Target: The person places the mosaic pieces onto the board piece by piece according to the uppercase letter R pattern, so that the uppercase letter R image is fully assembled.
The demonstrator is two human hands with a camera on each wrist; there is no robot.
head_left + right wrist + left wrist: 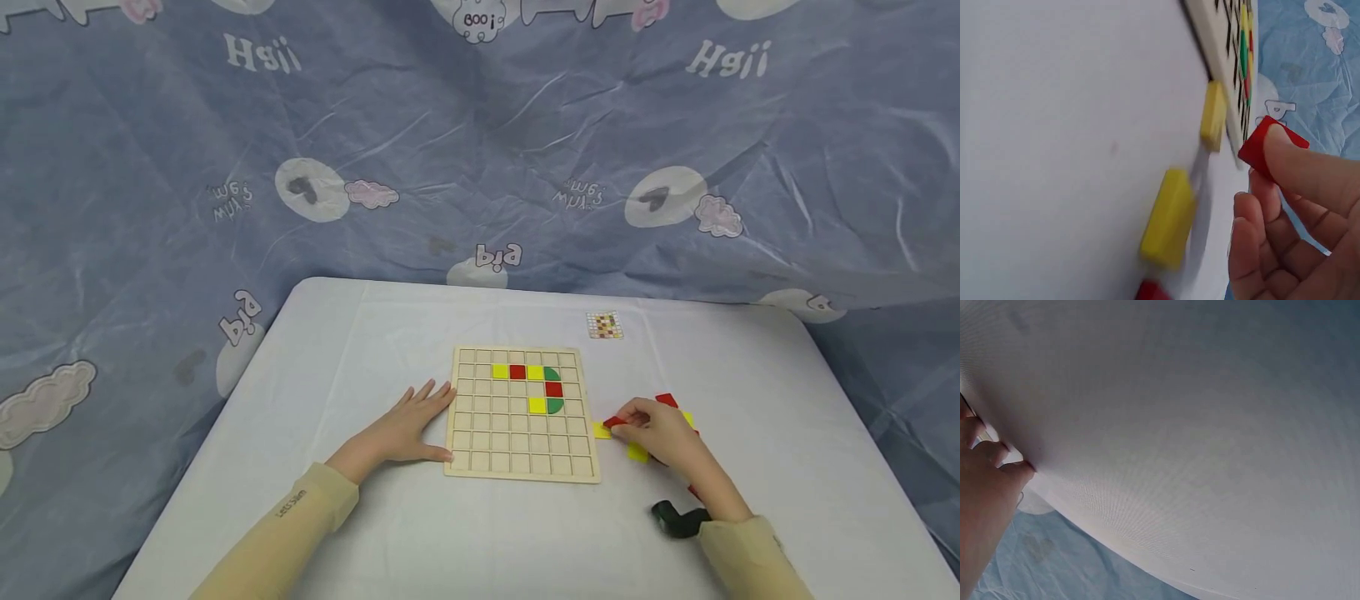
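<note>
My right hand [663, 433] pinches a red square tile [1262, 149] between thumb and fingers, just right of the board. Two yellow tiles [1170, 219] lie on the table below it in the right wrist view. With fingers spread, my left hand [405, 427] rests at the left edge of the wooden grid board [487, 462]. Yellow and red squares and two green rounded tiles [555, 406] form a hook shape in the board's upper right cells. The left wrist view shows only part of that hand's fingers [997, 450] at its left side.
More red tiles [666, 400] and yellow ones lie around and partly under my right hand. A black curved object [678, 521] sits by the right sleeve. A small card with a coloured grid pattern [604, 325] lies beyond the board on the white table [375, 525].
</note>
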